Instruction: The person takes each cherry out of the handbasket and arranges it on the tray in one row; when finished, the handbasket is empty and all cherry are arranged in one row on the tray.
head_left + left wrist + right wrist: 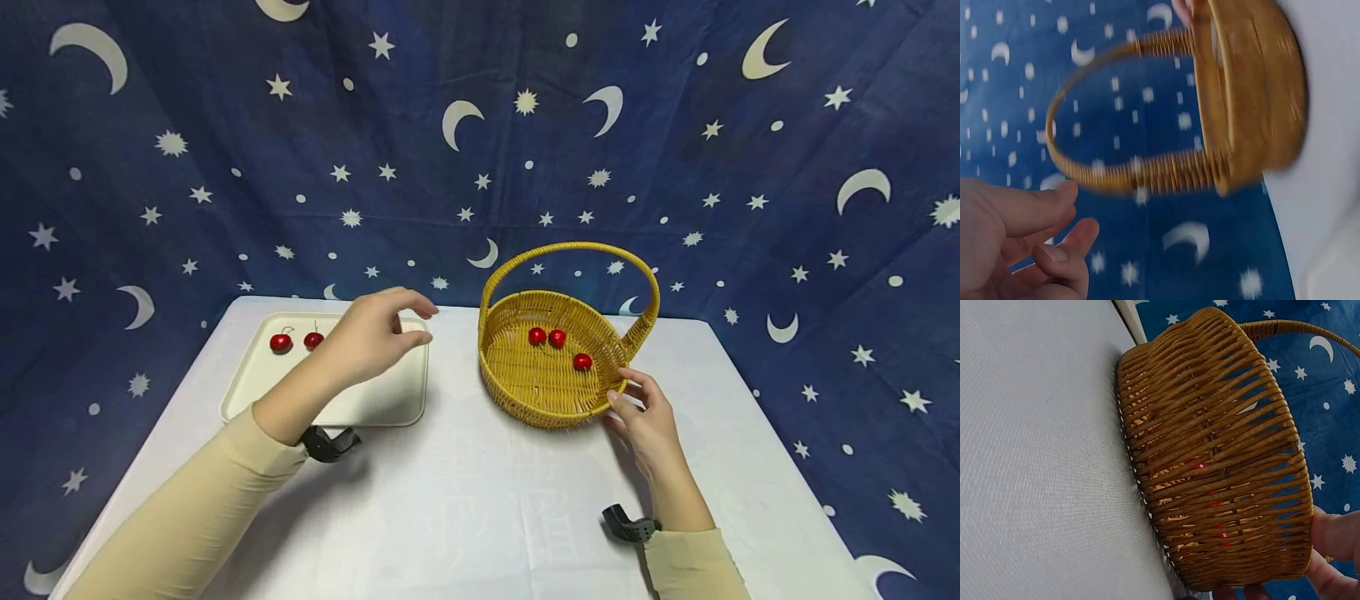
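A yellow woven basket [517, 407] with a tall arched handle stands right of centre, holding three red cherries [557, 337]. At its right side my right hand [645, 421] grips the rim, thumb on the edge; the right wrist view shows those fingers [1333, 537] against the wicker wall [1222, 437]. My left hand [363, 337] hovers over the right part of a cream tray [390, 404], fingers loosely bent with a gap to the thumb and nothing between them. Two cherries with stems [281, 342] lie at the tray's left; the left forearm partly covers the tray.
A white cloth [465, 517] covers the table. Behind it hangs a dark blue curtain [420, 200] with moons and stars. The basket handle [577, 246] rises in an arch above the bowl. Each wrist wears a black device [330, 444].
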{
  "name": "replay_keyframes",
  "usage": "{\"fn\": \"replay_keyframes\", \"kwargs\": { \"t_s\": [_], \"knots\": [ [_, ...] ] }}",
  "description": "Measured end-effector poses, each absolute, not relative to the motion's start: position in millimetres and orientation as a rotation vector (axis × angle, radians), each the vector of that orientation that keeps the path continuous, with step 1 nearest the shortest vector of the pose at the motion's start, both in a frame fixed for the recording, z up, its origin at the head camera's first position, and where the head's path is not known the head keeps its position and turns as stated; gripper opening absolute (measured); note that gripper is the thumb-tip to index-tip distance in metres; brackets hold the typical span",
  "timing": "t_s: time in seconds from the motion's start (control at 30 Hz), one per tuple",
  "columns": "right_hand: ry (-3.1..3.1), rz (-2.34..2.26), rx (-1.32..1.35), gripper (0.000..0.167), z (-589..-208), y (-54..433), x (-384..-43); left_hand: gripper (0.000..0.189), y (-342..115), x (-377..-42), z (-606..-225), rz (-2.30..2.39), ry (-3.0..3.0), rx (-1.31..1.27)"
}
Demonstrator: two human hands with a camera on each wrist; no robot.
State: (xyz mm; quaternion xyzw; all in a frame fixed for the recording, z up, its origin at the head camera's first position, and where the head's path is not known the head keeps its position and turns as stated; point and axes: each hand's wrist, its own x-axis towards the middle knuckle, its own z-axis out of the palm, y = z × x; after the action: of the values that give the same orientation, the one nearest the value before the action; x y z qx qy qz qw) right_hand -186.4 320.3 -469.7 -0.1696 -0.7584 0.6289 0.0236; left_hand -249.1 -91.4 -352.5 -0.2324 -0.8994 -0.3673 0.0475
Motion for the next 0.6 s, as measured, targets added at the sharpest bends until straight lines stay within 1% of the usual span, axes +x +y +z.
{"fn": "replay_keyframes", "kwargs": {
  "t_s": [0.13, 0.3, 0.6],
  "knots": [
    [-2.362, 1.926, -0.513, 0.053, -470, 322, -186, 0.031, -47, -243, -354, -1.142, -2.739, -0.895],
    [-2.376, 1.899, -0.505, 0.054, -469, 324, -184, 0.041, 3, -252, -367, -1.159, -2.797, -1.067],
    [-2.371, 1.899, -0.474, 0.053, -470, 323, -185, 0.051, 64, -275, -394, -1.356, -2.922, -1.075]
  ]
}}
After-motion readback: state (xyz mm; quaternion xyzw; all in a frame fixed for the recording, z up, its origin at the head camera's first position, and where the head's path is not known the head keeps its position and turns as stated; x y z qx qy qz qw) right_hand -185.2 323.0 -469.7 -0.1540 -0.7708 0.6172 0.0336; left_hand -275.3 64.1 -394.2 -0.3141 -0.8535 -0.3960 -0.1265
